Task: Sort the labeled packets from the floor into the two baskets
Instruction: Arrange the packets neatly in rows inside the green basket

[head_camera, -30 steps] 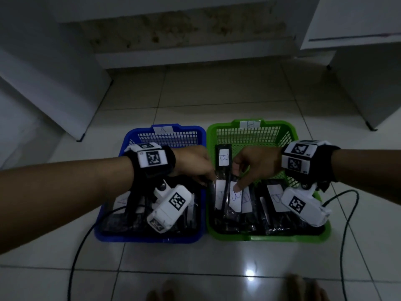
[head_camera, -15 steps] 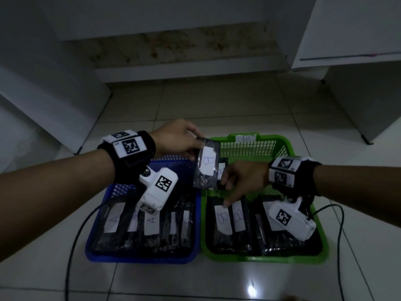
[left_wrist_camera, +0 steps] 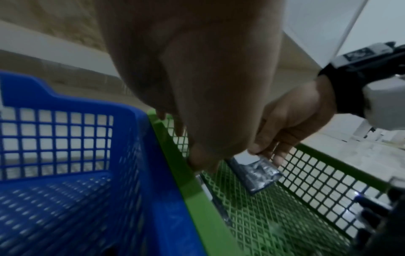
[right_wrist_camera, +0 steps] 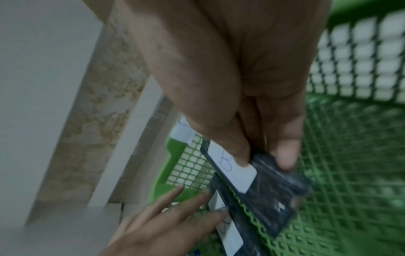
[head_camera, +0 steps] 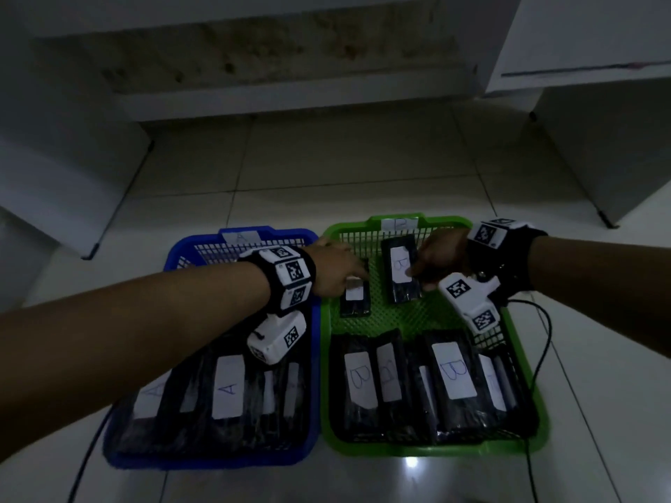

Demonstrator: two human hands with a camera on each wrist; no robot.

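Observation:
Two baskets stand side by side on the tiled floor. The blue basket holds several black packets labelled A. The green basket holds several labelled B along its near side. In the green basket's far part my right hand pinches a B packet between thumb and fingers; the same packet lies low on the mesh. Beside it my left hand reaches over the rim, its straight fingers touching a second packet.
A white cabinet stands at the right and a white panel at the left. A stained step runs along the back. Black cables trail from both wrists beside the baskets. Bare tiles lie beyond the baskets.
My left hand has brought a B packet from above the blue basket down into the far part of the green basket. My right hand has shifted its packet further back.

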